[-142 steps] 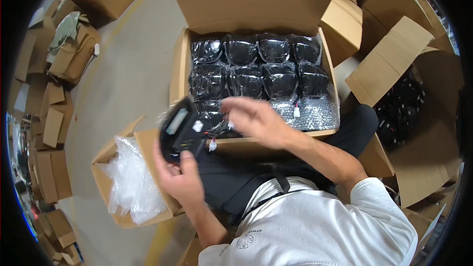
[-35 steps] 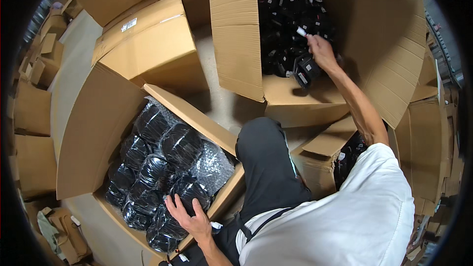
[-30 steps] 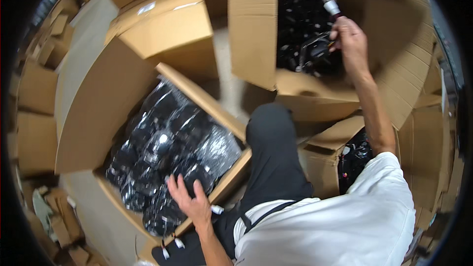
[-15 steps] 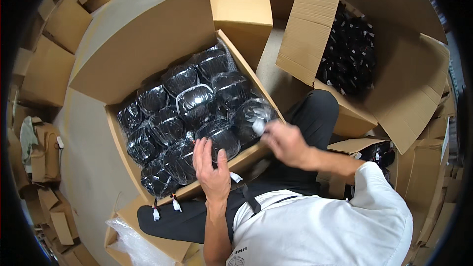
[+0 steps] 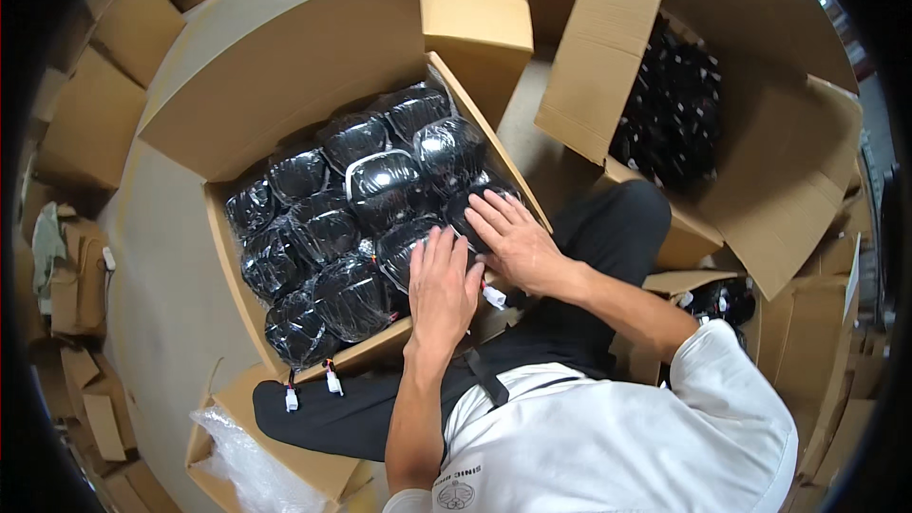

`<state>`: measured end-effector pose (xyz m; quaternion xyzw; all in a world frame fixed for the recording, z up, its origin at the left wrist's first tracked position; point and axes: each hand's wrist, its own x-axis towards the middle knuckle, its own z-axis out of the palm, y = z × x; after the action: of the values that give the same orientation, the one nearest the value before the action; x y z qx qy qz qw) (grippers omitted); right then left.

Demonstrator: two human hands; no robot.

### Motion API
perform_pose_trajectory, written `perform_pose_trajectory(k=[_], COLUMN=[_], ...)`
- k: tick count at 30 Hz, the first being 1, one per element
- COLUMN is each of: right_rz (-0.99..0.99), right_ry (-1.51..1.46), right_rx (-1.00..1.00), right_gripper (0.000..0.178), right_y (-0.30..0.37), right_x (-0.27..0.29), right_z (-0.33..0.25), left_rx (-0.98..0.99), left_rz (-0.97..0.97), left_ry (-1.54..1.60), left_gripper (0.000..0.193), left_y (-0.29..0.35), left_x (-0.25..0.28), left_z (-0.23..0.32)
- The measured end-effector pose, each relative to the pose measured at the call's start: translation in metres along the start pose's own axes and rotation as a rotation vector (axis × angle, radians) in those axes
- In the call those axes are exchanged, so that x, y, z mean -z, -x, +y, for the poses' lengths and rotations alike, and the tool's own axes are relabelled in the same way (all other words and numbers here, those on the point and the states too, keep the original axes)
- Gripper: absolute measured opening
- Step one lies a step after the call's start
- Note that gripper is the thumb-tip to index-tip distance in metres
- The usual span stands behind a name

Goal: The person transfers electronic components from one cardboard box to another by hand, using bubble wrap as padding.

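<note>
An open cardboard box (image 5: 224,271) holds several rounded, glossy black parts wrapped in clear film, packed in rows. My left hand (image 5: 443,283) rests on a wrapped black part (image 5: 404,239) near the box's front side, fingers stretched out. Beside it my right hand (image 5: 518,242) lies flat with spread fingers on another wrapped black part (image 5: 463,212) in the near right corner, covering much of it. A white connector (image 5: 493,296) on a short wire hangs just below my right hand. Two more plugs, a white connector (image 5: 292,400) and a second white connector (image 5: 333,382), dangle over the box's front edge.
At the upper right a big open carton (image 5: 760,161) contains a heap of black parts with white tags. A smaller box (image 5: 655,282) with wrapped black parts stands by my right elbow. Clear plastic wrap (image 5: 252,465) lies in a box at lower left. A closed carton (image 5: 475,14) stands behind.
My right hand has come down from holding a white connector to lie on the wrapped part. My left hand has shifted right and forward onto a part. The connector hangs over the edge now.
</note>
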<state>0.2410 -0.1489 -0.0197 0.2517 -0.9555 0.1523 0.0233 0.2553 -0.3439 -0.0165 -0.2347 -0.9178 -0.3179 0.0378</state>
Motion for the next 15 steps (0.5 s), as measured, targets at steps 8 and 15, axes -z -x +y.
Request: perform_pose_trajectory(k=[8, 15], right_rz=[0.129, -0.11], right_ry=[-0.188, -0.373], right_rx=[-0.047, 0.167], right_gripper=[0.058, 0.038], right_y=[0.002, 0.016], right_x=[0.003, 0.024], right_z=[-0.008, -0.026], left_rx=[0.131, 0.108], left_rz=[0.013, 0.027], left_ry=[0.049, 0.165], left_gripper=[0.066, 0.056], left_y=[0.074, 0.08], left_x=[0.045, 0.054], left_z=[0.011, -0.012])
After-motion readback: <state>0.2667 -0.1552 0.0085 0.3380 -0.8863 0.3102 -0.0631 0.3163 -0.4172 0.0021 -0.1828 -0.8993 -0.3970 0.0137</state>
